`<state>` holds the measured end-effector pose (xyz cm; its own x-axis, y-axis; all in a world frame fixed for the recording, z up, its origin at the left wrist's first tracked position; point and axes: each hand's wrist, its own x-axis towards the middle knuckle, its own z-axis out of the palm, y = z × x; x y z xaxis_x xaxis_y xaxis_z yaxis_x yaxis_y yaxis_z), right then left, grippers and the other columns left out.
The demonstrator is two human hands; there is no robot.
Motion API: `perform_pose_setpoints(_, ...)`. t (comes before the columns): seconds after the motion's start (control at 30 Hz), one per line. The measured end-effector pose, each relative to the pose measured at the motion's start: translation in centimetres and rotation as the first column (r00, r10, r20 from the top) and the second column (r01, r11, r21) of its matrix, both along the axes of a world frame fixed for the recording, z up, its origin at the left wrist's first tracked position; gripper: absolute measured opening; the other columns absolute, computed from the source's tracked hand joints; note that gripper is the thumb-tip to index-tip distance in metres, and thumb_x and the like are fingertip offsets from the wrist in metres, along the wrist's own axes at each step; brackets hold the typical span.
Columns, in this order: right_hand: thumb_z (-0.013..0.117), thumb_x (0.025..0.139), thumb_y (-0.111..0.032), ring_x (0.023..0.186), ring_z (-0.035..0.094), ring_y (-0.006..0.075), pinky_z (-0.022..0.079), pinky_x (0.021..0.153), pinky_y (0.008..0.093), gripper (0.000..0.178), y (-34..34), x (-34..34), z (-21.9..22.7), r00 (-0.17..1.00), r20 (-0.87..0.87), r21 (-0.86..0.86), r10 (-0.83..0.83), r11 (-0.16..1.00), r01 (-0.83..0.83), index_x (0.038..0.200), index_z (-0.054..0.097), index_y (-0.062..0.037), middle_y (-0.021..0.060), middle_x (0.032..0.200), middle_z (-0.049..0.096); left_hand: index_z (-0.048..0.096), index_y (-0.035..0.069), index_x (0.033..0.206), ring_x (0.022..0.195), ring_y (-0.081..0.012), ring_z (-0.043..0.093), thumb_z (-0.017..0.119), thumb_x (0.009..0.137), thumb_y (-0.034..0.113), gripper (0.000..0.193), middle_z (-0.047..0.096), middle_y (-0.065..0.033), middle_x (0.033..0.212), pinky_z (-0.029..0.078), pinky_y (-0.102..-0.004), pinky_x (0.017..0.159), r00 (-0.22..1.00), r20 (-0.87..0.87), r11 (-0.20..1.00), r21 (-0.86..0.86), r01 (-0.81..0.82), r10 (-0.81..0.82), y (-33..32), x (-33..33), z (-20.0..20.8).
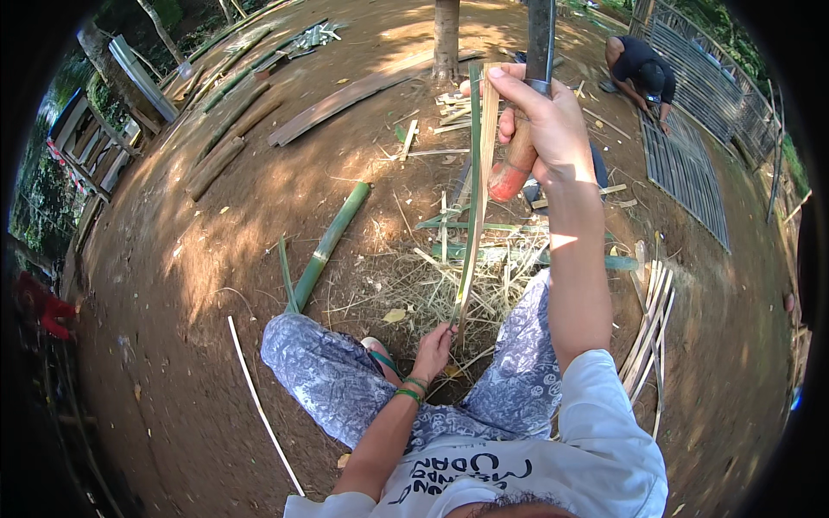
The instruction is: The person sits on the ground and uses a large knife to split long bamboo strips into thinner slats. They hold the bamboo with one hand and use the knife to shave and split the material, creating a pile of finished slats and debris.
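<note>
Bamboo strip [471,216] held upright over the dirt ground [173,259]
Left hand [432,350] pinches its base; right hand [544,121], closed on a knife handle [516,160], steadies the top. Light, springy, sharp-edged: best gripped near the ends

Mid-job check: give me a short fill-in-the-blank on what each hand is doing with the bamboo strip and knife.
1. The right hand grips a knife with a ____ wooden handle end.
2. The left hand holds the ____ end of the bamboo strip.
3. The green bamboo pole lies on the ground to the person's ____.
4. The other person crouches by a woven bamboo ____.

Missing: red; lower; left; panel
</note>
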<state>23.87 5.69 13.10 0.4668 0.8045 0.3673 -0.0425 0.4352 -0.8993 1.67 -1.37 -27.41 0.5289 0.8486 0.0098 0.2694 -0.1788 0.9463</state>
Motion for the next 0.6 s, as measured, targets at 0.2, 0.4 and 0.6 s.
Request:
perform_pose_setpoints(0.2, 0.076, 0.087, -0.019, 0.052, 0.054, 0.0079, 0.045, 0.047, 0.0242, 0.024, -0.3, -0.9, 0.0, 0.999, -0.04, -0.004, -0.008, 1.0, 0.008, 0.097, 0.065, -0.0002, 0.012, 0.086, 0.073, 0.058, 0.006, 0.128, 0.114, -0.0304, 0.062, 0.064, 0.082, 0.006, 0.046, 0.064, -0.0175, 0.121, 0.049, -0.0362, 0.096, 0.977, -0.201, 0.994, 0.101, -0.045, 0.065, 0.9, -0.1, 3.6)
perform_pose_setpoints(0.4, 0.081, 0.084, -0.024, 0.05, 0.056, 0.0072, 0.045, 0.045, 0.0236, 0.032, -0.6, -2.2, -0.2, 0.999, -0.046, 0.006, 0.009, 1.0, -0.009, 0.099, 0.066, -0.0003, 0.0009, 0.071, 0.062, 0.048, -0.004, 0.139, 0.127, -0.0277, 0.056, 0.061, 0.094, 0.008, 0.049, 0.059, -0.0211, 0.132, 0.043, -0.0399, 0.11, 0.886, 0.458, 0.99, 0.141, 0.011, -0.075, 7.4, 2.6, 24.3)
perform_pose_setpoints(0.6, 0.076, 0.088, -0.02, 0.052, 0.054, 0.0055, 0.042, 0.046, 0.0209, 0.031, -2.0, -4.2, 0.4, 0.996, 0.009, -0.005, 0.087, 0.996, -0.086, 0.104, 0.066, 0.0039, 0.003, 0.074, 0.065, 0.056, -0.002, 0.134, 0.102, -0.0108, 0.063, 0.063, 0.099, 0.01, 0.038, 0.066, -0.0085, 0.116, 0.052, -0.0265, 0.088, 0.725, 0.678, 0.949, 0.294, -0.116, -0.121, 10.1, 5.5, 36.2)
